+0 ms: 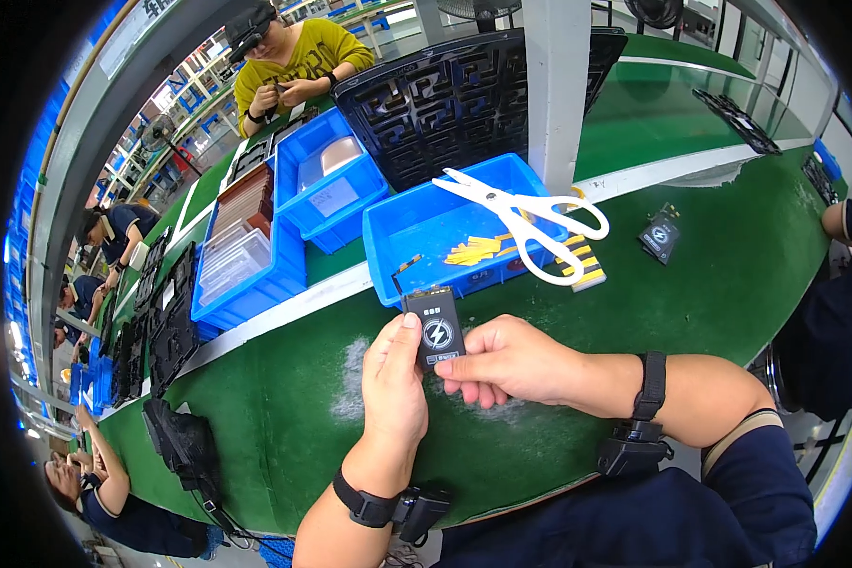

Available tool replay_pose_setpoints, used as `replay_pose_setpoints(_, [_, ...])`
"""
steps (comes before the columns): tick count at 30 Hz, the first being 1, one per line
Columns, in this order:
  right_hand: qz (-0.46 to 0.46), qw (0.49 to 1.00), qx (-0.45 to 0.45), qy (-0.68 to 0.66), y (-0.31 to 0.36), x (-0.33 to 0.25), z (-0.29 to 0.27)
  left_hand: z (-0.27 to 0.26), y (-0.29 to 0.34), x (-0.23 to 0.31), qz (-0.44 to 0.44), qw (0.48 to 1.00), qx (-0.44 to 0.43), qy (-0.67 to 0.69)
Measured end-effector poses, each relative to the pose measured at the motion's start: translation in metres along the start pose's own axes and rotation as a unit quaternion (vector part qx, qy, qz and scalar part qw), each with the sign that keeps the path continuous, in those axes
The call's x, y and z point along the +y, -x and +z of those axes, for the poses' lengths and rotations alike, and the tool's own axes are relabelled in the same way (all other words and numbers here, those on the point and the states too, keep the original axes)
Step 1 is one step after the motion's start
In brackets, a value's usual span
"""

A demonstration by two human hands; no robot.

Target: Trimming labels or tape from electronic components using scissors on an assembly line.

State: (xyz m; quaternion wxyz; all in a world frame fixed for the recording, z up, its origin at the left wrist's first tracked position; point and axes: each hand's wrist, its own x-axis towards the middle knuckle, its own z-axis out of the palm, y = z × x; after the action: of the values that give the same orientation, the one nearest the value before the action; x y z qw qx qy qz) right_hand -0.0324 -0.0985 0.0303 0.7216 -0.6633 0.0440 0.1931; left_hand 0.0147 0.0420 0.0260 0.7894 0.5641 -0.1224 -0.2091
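A flat black phone battery [435, 308] is held up between both hands above the green table, its thin flex cable [404, 270] sticking up from the top left corner. My left hand [395, 383] grips the battery along its left edge, thumb upward. With thumb and fingers, my right hand [516, 362] pinches its lower right corner. Just beyond them sits a blue bin [388, 227] holding yellow strips [476, 251]. White scissors [519, 204] lie across the bin's right side, over a yellow-and-black striped piece [587, 257].
Farther right lies another black battery [659, 239]. Blue boxes [293, 270] and stacked black trays [445, 104] stand behind a grey post [552, 85]. At left are a black pouch [178, 445] with a cable and dark trays [172, 331]. Other people work around the table.
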Motion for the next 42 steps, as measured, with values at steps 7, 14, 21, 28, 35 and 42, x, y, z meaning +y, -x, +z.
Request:
replay_pose_setpoints(7, [-0.445, 0.674, 0.287, 0.516, 0.025, -0.018, -0.027, -0.016, -0.008, 0.002, 0.015, 0.997, 0.052, -0.049])
replay_pose_setpoints(14, [-0.260, 0.629, 0.386, 0.623, 0.029, -0.025, -0.077, -0.023, -0.018, -0.001, 0.030, 0.996, 0.059, -0.066])
replay_pose_setpoints(21, [-0.197, 0.814, 0.311, 0.448, 0.041, -0.039, -0.077, -0.023, -0.020, -0.002, 0.055, 0.991, 0.074, -0.093])
replay_pose_setpoints(28, [-0.095, 0.970, -0.077, -0.210, 0.030, -0.001, -0.073, -0.023, -0.020, -0.002, 0.060, 0.990, 0.074, -0.106])
replay_pose_setpoints(35, [-0.039, 0.997, 0.047, -0.044, 0.032, -0.004, -0.074, -0.024, -0.024, -0.004, 0.072, 0.986, 0.081, -0.130])
replay_pose_setpoints(42, [-0.119, 0.866, 0.166, 0.457, 0.047, -0.021, -0.048, -0.032, -0.032, -0.010, 0.107, 0.982, 0.061, -0.140])
